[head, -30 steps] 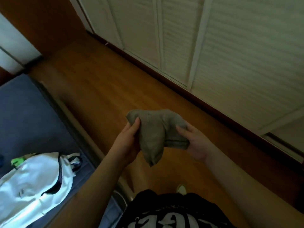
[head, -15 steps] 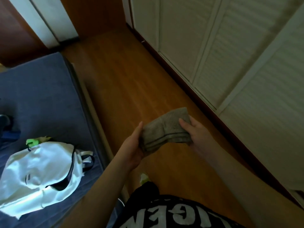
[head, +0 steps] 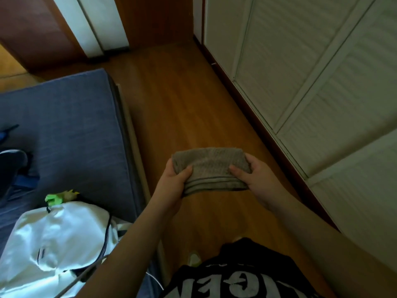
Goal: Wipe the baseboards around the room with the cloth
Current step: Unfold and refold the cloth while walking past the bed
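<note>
1. The cloth (head: 211,168) is held up in front of the body, folded into a thick pad between both hands, probably to give a firm flat face for wiping.
2. The left hand (head: 175,186) grips its left end, thumb on top and fingers curled under; the right hand (head: 255,179) grips the right end the same way, so the fold cannot fall open.
3. The dark baseboard (head: 253,117) runs along the floor to the right of the right hand, under the louvred doors (head: 311,82), well apart from the cloth; wiping has not begun here.
4. To the left of the left hand lies a blue mattress (head: 71,117) with a white backpack (head: 58,239) on it.
5. The light is dim, so whether the cloth is damp cannot be told.
</note>
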A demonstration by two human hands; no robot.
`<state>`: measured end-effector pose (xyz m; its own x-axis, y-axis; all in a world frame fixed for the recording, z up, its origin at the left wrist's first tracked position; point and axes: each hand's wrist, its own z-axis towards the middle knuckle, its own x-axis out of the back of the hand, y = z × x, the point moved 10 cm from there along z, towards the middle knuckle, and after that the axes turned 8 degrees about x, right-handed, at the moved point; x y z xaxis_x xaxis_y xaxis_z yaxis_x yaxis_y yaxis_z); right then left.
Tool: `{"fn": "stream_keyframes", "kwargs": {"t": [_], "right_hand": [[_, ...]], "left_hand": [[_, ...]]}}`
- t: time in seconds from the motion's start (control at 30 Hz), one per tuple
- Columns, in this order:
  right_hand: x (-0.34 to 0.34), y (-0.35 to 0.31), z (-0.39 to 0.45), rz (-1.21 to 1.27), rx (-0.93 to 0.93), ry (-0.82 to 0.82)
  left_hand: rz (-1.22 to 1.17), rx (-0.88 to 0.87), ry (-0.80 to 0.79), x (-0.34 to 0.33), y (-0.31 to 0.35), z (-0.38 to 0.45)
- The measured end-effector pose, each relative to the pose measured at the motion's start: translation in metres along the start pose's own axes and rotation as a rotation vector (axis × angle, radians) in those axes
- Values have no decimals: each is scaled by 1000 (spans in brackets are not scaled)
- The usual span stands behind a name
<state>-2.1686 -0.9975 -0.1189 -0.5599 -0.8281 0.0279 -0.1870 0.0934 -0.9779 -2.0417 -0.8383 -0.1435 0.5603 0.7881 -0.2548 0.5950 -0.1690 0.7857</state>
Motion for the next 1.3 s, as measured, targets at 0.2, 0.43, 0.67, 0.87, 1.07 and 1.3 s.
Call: {"fn": "stream_keyframes", "kwargs": {"t": [0.2, 0.43, 0.67, 0.87, 1.07, 1.3], "right_hand": [[11, 23, 79, 142, -150, -86], [25, 49, 185, 625, -518, -114], [20, 14, 296, 479, -517, -228], [11, -44, 404, 229, -184, -224], [-52, -104, 506, -12, 70, -273], [-100, -151, 595, -98, 177, -264]], "left_hand": [[8, -93, 27, -16, 52, 60], [-55, 2, -145, -87, 103, 141], [-39, 51, -97, -77, 149, 193], [200, -48, 134, -4, 191, 248], [213, -135, 234, 61, 248, 330], [385, -231, 136, 87, 347, 424]]}}
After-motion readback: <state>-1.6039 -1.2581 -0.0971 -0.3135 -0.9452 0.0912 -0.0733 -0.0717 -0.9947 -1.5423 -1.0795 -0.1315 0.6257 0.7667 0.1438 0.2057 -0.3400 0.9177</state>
